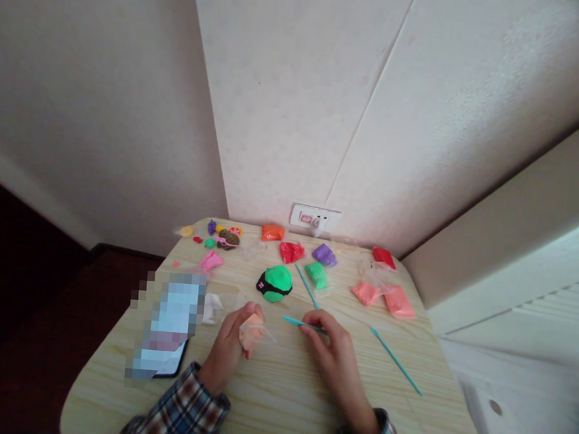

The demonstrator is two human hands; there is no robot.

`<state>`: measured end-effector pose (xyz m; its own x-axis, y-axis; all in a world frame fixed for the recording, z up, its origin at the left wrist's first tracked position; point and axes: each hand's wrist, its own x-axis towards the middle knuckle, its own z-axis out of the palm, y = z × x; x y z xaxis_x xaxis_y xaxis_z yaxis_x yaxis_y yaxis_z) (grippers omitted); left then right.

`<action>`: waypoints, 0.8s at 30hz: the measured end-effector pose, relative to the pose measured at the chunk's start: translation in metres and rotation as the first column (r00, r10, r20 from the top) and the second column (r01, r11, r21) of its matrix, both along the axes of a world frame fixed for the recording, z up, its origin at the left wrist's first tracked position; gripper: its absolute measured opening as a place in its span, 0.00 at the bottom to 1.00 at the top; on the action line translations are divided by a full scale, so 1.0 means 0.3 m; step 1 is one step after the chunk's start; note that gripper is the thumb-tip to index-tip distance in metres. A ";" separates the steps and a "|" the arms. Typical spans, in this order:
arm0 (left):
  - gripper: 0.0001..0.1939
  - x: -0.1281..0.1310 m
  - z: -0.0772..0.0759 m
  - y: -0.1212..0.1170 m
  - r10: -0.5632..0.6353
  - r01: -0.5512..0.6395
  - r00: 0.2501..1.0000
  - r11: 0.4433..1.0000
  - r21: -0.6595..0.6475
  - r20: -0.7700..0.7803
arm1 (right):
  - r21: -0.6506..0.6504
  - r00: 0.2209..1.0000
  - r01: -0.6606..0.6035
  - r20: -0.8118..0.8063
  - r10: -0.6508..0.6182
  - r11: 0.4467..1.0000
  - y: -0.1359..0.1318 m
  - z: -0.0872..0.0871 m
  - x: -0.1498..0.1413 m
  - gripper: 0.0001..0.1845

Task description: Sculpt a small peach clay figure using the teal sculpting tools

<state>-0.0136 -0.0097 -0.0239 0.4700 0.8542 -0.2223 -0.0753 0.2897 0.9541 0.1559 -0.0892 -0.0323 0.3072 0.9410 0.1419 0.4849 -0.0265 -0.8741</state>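
Observation:
My left hand [232, 339] is closed around a clear plastic bag of peach-coloured modelling clay [252, 333], its loose edge sticking out to the right. A small red bit shows under the bag. Between the thumb and fingers of my right hand [332, 351] is a turquoise plastic clay tool [293, 321], its flat tip pointing left toward the bag. Just beyond both hands sits a rounded green clay piece [279, 278] with a black band and a small pink flower. A second turquoise tool [307, 286] lies behind my right hand, and a third turquoise tool [396, 361] lies to its right.
A phone [172, 361] with a blurred screen lies at the left. Bags of red clay [292, 252], purple clay [324, 254], green clay [316, 275] and coral clay [398, 301] lie along the back and right. Small clay pieces cluster around a brown lump [228, 240]. A wall socket [314, 217] is behind.

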 end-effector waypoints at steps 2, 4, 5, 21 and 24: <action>0.27 0.005 0.006 0.002 0.038 -0.038 0.999 0.999 0.021 -0.038 | 0.058 0.992 -0.033 -0.120 0.039 0.998 -0.008 0.022 -0.009 0.10; 0.27 0.011 0.015 0.003 0.045 -0.042 0.995 0.998 0.035 -0.090 | 0.121 0.987 -0.028 -0.151 0.046 0.992 -0.013 0.038 -0.016 0.11; 0.27 0.015 0.019 0.003 0.042 -0.038 0.993 0.998 0.043 -0.114 | 0.136 0.989 -0.024 -0.142 0.044 0.990 -0.014 0.042 -0.018 0.11; 0.16 0.002 0.013 -0.013 -0.101 0.137 0.981 0.965 0.224 -0.164 | 0.079 0.985 -0.085 0.159 0.072 0.993 -0.012 0.030 -0.021 0.09; 0.14 0.005 0.015 -0.012 -0.081 0.131 0.982 0.945 0.299 -0.173 | 0.071 0.988 -0.049 0.151 0.038 0.996 -0.016 0.029 -0.021 0.10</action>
<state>-0.0122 -0.0135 -0.0193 0.5422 0.8395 -0.0346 0.0971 -0.0217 0.9950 0.1497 -0.0938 -0.0235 0.2359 0.9381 0.2536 0.6096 0.0604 -0.7904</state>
